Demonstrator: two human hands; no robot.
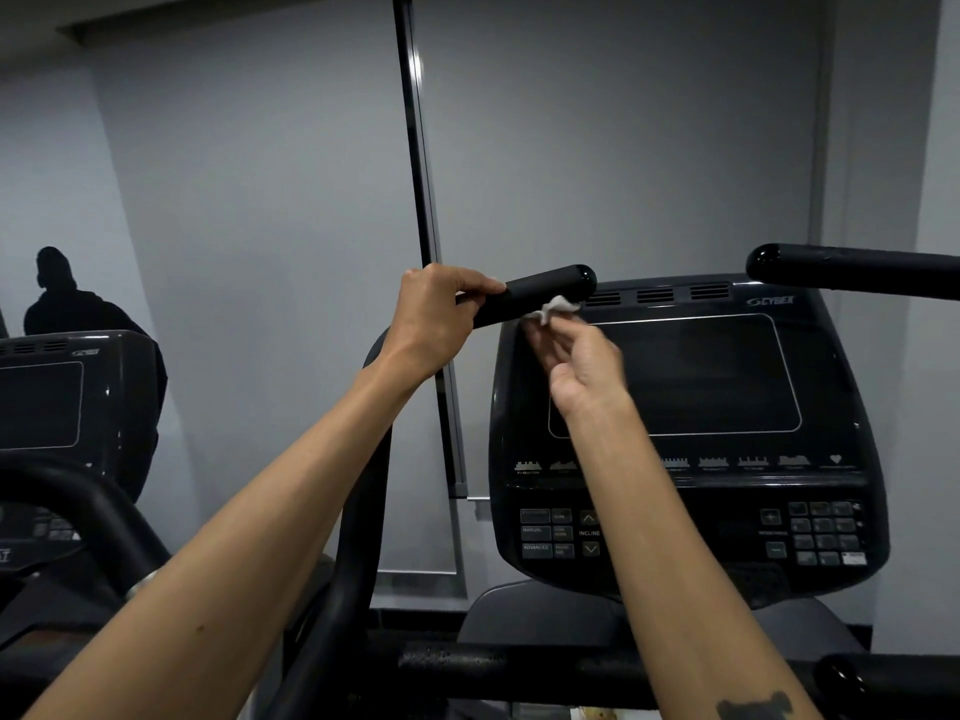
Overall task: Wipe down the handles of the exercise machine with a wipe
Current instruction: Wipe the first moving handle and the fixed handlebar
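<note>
The machine's left handle (545, 291) is a black padded bar ending in a rounded cap, raised in front of the console. My left hand (436, 317) is wrapped around it just behind the padded end. My right hand (576, 363) holds a small crumpled white wipe (558, 308) in its fingertips, pressed against the underside of that handle near its tip. The right handle (852, 270) juts in from the right edge, with no hand on it.
The black console (691, 449) with a dark screen and keypad stands right behind my hands. A lower black crossbar (519, 662) runs across the bottom. A second machine (62, 402) is at left, with a dark figure (62, 298) behind it.
</note>
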